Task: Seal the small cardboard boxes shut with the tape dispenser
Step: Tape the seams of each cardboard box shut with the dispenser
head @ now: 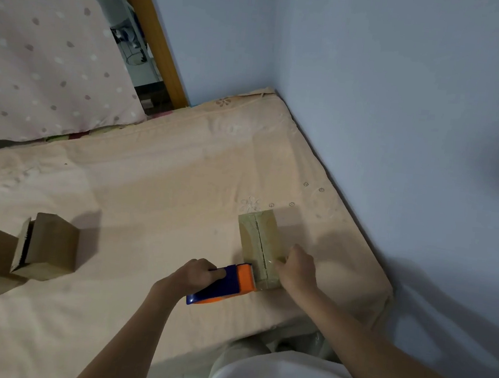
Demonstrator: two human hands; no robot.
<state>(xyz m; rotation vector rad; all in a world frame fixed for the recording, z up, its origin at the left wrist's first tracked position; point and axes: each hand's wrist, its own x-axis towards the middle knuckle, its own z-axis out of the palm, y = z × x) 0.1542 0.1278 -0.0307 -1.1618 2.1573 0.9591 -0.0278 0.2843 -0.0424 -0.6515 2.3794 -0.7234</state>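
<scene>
Bracing the small cardboard box [260, 248] with the right hand [295, 269], the person works on a peach-coloured mattress [157, 180] pushed into the corner of a pale blue wall [402, 112]. The box lies long-side away from the body, its centre seam facing up, with a glossy strip of tape already showing along the top. The right hand's fingers are curled against the near right edge of the box, touching it; probably a steadying hold so the box does not slide on the soft bedding.

Left hand [197, 275] wraps the handle of the blue and orange tape dispenser [227, 284], fingers closed round it. The dispenser's orange front end sits against the near end of the box, at the seam line. Judged from this, the tape run along the seam is at its near end (whether starting or finishing, cannot tell).

Relative to fingers: the box sits between the two hands, dispenser head touching its near left corner, right fingertips on the opposite near side, thumb side hidden.

Off to the left, well apart, more boxes [44, 245] wait in a loose cluster, one with a flap standing open. A spotted pillow [42, 47] lies at the far left. Soft surface is the likely risk: pressing down may tilt the box.
</scene>
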